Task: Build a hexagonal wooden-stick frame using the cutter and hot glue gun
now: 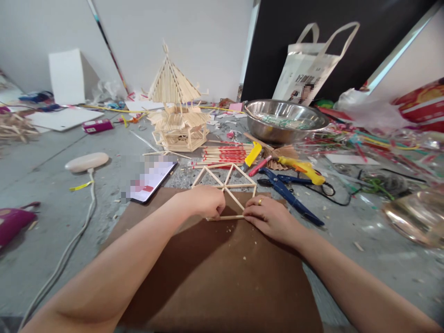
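A flat frame of thin wooden sticks [227,182], built of triangles, lies at the far edge of a brown board [222,273]. My left hand [204,201] is curled into a loose fist and presses on the frame's near left corner. My right hand [268,217], with a ring on one finger, rests on the frame's near right side, fingers together and pinching the near stick. Both hands are touching the frame on the board.
A wooden stick pavilion model [176,111] stands behind. Red-striped sticks [224,155], a yellow utility knife [252,155], blue pliers [289,194], a yellow glue gun [303,169], a steel bowl [284,120], a phone [149,178] and a white cable [79,222] lie around.
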`<state>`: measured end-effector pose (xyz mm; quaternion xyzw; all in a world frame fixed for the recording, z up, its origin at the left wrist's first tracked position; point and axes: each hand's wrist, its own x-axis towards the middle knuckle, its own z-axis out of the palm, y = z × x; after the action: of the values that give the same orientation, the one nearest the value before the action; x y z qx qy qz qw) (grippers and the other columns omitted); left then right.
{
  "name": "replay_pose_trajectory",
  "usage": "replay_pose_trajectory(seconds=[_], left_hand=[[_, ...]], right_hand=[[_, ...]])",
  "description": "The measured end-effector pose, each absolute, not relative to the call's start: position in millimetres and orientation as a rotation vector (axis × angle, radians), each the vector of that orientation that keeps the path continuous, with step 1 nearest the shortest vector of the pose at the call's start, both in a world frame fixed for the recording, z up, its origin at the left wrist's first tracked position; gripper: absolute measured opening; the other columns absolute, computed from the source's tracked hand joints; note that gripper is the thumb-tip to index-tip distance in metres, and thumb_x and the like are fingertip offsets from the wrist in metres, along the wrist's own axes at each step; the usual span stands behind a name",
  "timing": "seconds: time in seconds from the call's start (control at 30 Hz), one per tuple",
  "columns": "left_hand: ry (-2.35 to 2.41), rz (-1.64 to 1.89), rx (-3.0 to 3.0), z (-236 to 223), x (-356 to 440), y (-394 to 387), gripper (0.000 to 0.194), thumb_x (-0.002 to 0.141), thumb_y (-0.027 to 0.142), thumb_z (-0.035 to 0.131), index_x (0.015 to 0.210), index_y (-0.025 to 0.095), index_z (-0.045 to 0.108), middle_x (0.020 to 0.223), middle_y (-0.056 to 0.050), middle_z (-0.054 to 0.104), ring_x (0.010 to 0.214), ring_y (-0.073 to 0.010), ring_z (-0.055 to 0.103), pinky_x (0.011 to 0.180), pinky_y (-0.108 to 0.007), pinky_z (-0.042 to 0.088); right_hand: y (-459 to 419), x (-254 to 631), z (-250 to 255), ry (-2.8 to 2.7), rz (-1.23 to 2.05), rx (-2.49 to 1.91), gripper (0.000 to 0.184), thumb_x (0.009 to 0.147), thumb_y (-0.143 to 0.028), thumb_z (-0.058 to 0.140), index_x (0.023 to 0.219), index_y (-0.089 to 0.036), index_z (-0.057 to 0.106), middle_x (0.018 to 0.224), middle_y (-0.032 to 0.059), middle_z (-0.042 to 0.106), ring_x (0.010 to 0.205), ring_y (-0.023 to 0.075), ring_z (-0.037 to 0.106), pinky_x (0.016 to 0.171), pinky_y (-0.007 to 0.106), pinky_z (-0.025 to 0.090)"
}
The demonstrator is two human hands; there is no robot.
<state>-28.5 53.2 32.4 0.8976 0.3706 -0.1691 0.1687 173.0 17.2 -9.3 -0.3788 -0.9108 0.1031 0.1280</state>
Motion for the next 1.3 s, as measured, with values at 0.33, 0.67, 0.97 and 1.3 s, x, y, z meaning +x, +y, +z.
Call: replay_pose_trajectory(seconds=[0.33, 0.67, 0.97, 1.3], left_hand=[[1.072, -0.494, 2.565, 29.8, -27.1, 53.3, 0.011, 0.061, 0.029, 0.054, 0.066, 0.025, 0.064, 0.064, 0.001, 0.061, 0.053, -0.0121, 0.049, 0.045, -0.021, 0.028], [1.100, -0.510, 2.547, 30.7, -27.1, 52.5, 0.013, 0.062, 0.031, 0.054, 0.068, 0.025, 0.064, 0.067, 0.001, 0.062, 0.056, -0.0127, 0.050, 0.045, -0.021, 0.028], [0.943, -0.488, 2.498, 28.0, -31.7, 59.6, 0.019, 0.063, 0.032, 0.050, 0.068, 0.021, 0.064, 0.064, 0.000, 0.062, 0.051, -0.0105, 0.048, 0.043, -0.020, 0.028], [0.950, -0.446, 2.461, 30.5, -34.9, 60.7, 0.024, 0.063, 0.037, 0.051, 0.076, 0.019, 0.063, 0.071, -0.001, 0.063, 0.058, -0.0115, 0.051, 0.047, -0.020, 0.032]], right_hand=[[17.0, 173.2, -8.8, -2.656, 0.307, -1.101, 0.019, 0.078, -0.018, 0.045, 0.080, -0.020, 0.063, 0.085, 0.0038, 0.059, 0.082, 0.0146, 0.050, 0.074, 0.028, 0.039], [16.5, 172.0, -7.6, -2.640, 0.318, -1.102, 0.019, 0.077, -0.018, 0.045, 0.078, -0.021, 0.064, 0.084, 0.0037, 0.059, 0.081, 0.0145, 0.050, 0.073, 0.027, 0.040], [17.2, 173.3, -8.1, -2.655, 0.322, -1.116, 0.019, 0.078, -0.019, 0.044, 0.079, -0.021, 0.063, 0.084, 0.0034, 0.058, 0.081, 0.0143, 0.050, 0.073, 0.027, 0.039], [17.8, 172.5, -7.6, -2.649, 0.343, -1.111, 0.019, 0.078, -0.019, 0.043, 0.080, -0.020, 0.062, 0.085, 0.0039, 0.058, 0.082, 0.0144, 0.049, 0.073, 0.027, 0.039]])
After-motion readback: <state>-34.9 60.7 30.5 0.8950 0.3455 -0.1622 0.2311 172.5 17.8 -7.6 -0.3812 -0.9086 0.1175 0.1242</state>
